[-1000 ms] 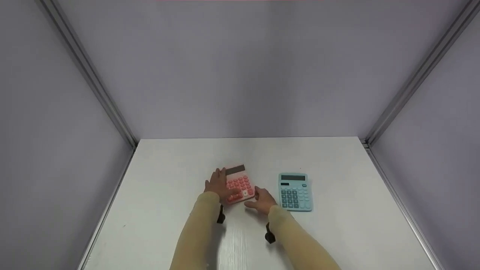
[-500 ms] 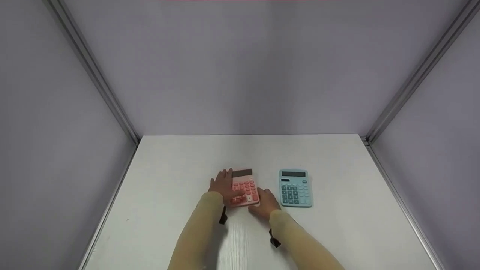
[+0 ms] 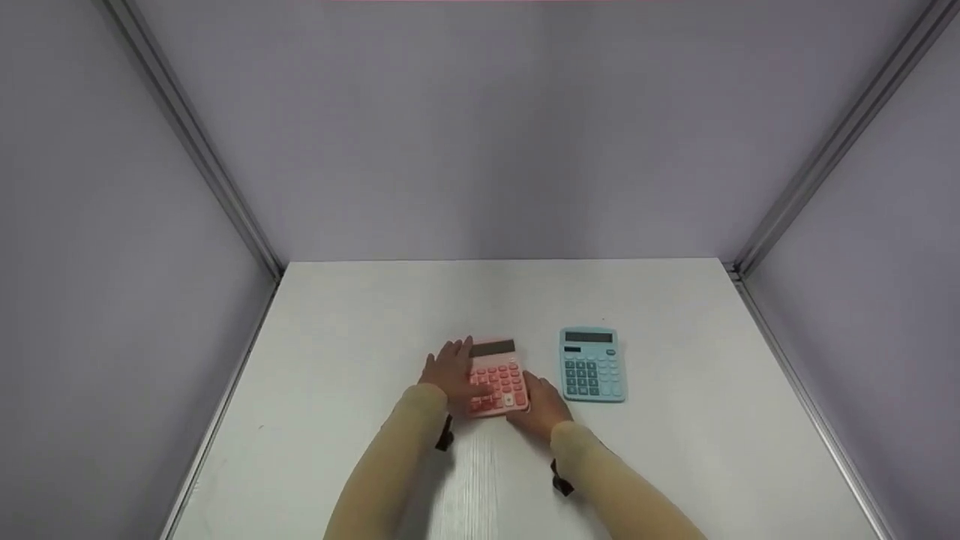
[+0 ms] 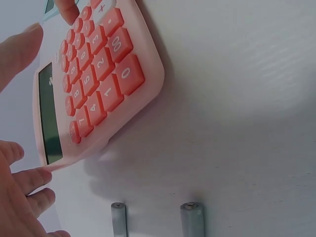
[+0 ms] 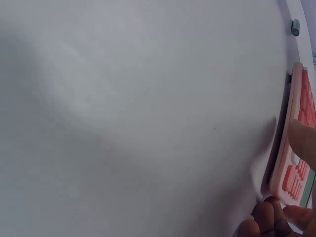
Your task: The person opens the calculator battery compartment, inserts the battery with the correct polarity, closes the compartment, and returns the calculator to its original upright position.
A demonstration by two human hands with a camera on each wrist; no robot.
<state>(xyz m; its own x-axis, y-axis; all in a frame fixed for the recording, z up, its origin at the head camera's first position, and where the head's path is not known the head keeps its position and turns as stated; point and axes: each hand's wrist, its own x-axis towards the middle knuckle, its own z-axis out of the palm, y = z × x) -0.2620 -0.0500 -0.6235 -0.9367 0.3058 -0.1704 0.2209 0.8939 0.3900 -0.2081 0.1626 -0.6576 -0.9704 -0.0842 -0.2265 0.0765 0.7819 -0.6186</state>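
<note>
The left hand point(image 3: 450, 375) lay spread, unclenched, on the pink calculator point(image 3: 507, 373); the right hand point(image 3: 544, 409), curled, seemingly gripped its near right corner.

- White surface point(image 3: 360, 322), smooth, with a streaky sheen at the near side.
- Pink calculator point(image 3: 504, 373) on it, keys up, slightly askew.
- Blue calculator point(image 3: 592, 365) lying face up, apart, to the right.
- 2 grey cylinders point(image 4: 193, 222), 1 thicker, just beside the pink one.

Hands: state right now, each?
Left hand: open, touching the pink calculator.
Right hand: at its lower right corner; grip cannot be told.
</note>
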